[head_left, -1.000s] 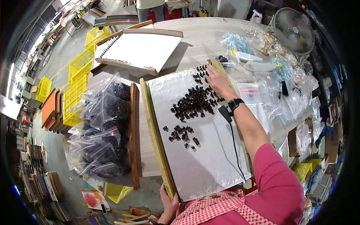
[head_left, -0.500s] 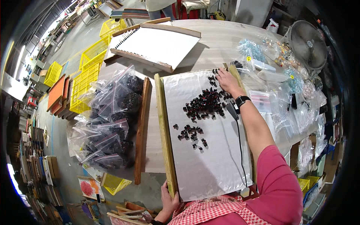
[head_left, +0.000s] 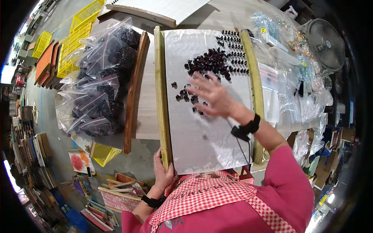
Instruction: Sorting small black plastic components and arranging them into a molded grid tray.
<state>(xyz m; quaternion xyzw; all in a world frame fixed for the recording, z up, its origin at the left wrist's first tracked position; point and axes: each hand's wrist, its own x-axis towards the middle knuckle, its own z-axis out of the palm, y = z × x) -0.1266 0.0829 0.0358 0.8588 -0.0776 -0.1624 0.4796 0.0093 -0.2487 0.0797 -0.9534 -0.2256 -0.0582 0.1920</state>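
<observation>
The white board (head_left: 210,147) lies in front of the person, a pale wooden left rail (head_left: 162,97) along its left edge and a matching right rail (head_left: 252,73) along its right edge. The hands are well apart: the left hand (head_left: 163,172) is clasped round the near end of the left rail, at the board's near left corner, while the right hand (head_left: 213,97) is spread flat over the board's middle, its fingers parted and blurred; whether it touches the pieces beneath cannot be told. Small dark pieces with red glints form a dense pile (head_left: 210,62) on the far half of the board, with a loose cluster (head_left: 186,95) left of its middle, partly under the fingers. More stand in short rows (head_left: 237,54) at the board's far right, just beside the right rail. Left of the board, on the table (head_left: 147,112), are a brown wooden strip (head_left: 135,93) and a heap of clear zip bags (head_left: 101,81) with dark contents. Right of the board lie clear plastic bags (head_left: 311,97), with a fan (head_left: 326,44) beyond them.
</observation>
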